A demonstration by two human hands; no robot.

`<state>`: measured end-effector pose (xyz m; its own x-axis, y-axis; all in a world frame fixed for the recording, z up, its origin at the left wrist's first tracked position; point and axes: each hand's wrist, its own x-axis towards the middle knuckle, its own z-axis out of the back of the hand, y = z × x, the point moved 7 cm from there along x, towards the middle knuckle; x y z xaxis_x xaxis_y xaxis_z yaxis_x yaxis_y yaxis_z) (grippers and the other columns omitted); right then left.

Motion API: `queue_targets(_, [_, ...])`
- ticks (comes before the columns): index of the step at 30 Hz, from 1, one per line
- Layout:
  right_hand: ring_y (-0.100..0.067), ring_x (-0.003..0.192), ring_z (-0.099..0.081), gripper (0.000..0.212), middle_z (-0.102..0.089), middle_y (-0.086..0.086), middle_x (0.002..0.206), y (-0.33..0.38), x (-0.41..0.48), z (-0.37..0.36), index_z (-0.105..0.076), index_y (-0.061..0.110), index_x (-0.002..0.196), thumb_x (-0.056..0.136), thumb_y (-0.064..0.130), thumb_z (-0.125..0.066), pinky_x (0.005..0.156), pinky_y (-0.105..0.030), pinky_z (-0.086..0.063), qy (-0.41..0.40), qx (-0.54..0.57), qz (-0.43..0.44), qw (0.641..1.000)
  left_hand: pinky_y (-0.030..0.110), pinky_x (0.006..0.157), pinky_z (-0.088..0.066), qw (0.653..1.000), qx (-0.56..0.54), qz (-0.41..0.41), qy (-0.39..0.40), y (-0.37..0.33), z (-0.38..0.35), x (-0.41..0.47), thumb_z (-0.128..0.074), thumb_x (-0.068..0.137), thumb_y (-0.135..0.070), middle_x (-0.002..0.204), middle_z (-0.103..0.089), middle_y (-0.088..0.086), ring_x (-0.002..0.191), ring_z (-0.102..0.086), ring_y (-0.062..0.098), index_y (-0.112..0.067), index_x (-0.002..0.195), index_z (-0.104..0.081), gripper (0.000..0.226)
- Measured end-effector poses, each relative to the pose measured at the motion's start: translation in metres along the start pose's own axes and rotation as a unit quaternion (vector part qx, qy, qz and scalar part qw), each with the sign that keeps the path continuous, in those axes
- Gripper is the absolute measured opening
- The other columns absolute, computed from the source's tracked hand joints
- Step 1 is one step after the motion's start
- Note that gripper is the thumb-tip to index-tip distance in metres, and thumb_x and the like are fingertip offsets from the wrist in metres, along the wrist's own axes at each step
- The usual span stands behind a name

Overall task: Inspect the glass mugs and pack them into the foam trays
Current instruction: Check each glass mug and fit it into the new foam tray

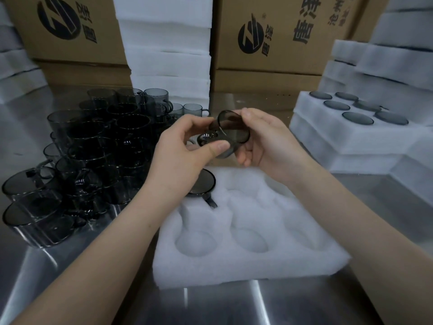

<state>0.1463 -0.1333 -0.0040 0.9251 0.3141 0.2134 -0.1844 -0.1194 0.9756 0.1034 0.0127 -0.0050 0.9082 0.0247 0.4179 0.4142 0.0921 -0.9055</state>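
Note:
Both hands hold one smoky grey glass mug (230,129) tilted on its side above the table. My left hand (185,146) pinches it at the handle side, thumb on the glass. My right hand (264,139) grips its body from the right, thumb over the rim. Below lies a white foam tray (248,261) with round pockets. One mug (202,182) sits bottom up in its far left pocket, handle pointing toward me; the other visible pockets hold nothing. A pile of stacked grey mugs (93,151) stands at the left.
A filled foam tray (346,137) with several mugs bottom up sits at the right on more foam. White foam stacks (168,57) and cardboard boxes (276,38) stand along the back. The metal table (222,306) shows below the tray.

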Motion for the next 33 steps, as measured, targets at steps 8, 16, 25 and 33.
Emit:
queue_targets(8, [-0.035,0.101,-0.067,0.050,-0.062,-0.011,0.127,-0.004,-0.004,-0.014,-0.045,0.017,0.143,0.094,0.025,-0.056,0.073,-0.039,-0.057,0.112,-0.014,-0.004,0.994,0.036,0.084,-0.058,0.996,-0.069,0.024,-0.041,0.005,0.006,-0.002,-0.063,0.092,-0.026,0.098,-0.072,0.010,0.095,-0.070,0.025,-0.017,0.104,-0.058,0.016])
queue_targets(16, [-0.010,0.098,-0.065,0.051,-0.057,0.016,0.123,0.008,-0.008,-0.016,-0.042,0.027,0.143,0.093,0.030,-0.051,0.077,-0.042,-0.058,0.024,-0.154,0.075,0.985,0.038,0.093,-0.052,0.997,0.081,0.004,-0.001,-0.004,-0.003,-0.004,-0.065,0.078,-0.055,0.100,-0.071,-0.014,0.093,-0.066,0.005,-0.034,0.119,-0.063,0.047])
queue_targets(25, [-0.012,0.086,-0.067,0.057,-0.062,0.020,0.101,0.008,-0.010,-0.018,-0.046,0.039,0.124,0.074,0.048,-0.071,0.065,-0.028,-0.056,0.018,-0.241,0.092,0.966,0.014,0.079,-0.049,0.980,0.197,-0.027,-0.022,-0.010,-0.006,-0.007,-0.073,0.079,-0.027,0.088,-0.072,-0.012,0.085,-0.065,-0.002,-0.032,0.132,-0.056,0.056])
queue_targets(33, [0.000,0.080,-0.062,0.029,-0.061,0.015,0.097,0.022,-0.016,-0.020,-0.050,0.029,0.118,0.090,0.035,-0.055,0.066,-0.012,-0.049,-0.009,-0.249,0.156,0.956,0.017,0.079,-0.051,0.986,0.161,-0.046,-0.019,-0.017,-0.007,-0.010,-0.078,0.073,-0.030,0.088,-0.073,-0.015,0.081,-0.066,-0.005,-0.030,0.118,-0.066,0.046])
